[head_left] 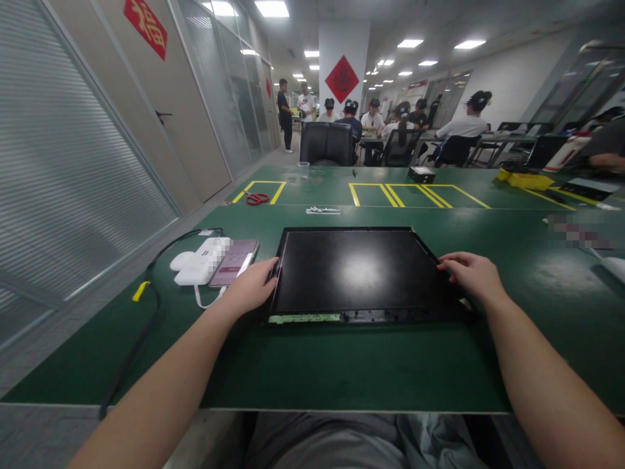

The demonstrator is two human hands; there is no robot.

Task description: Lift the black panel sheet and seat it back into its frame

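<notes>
A black flat display panel with a dark frame lies in front of me, a green circuit strip showing along its near edge at the left. My left hand grips the panel's left edge, with the fingertips partly hidden at the rim. On the opposite side my right hand has its thumb and fingers closed on the right edge. Both hands hold the panel low at the tabletop; whether it is lifted a little cannot be made out.
On the green table, a phone, a white device and a black cable are at left. Red scissors, small white parts, a clear cup and a black box stand farther back.
</notes>
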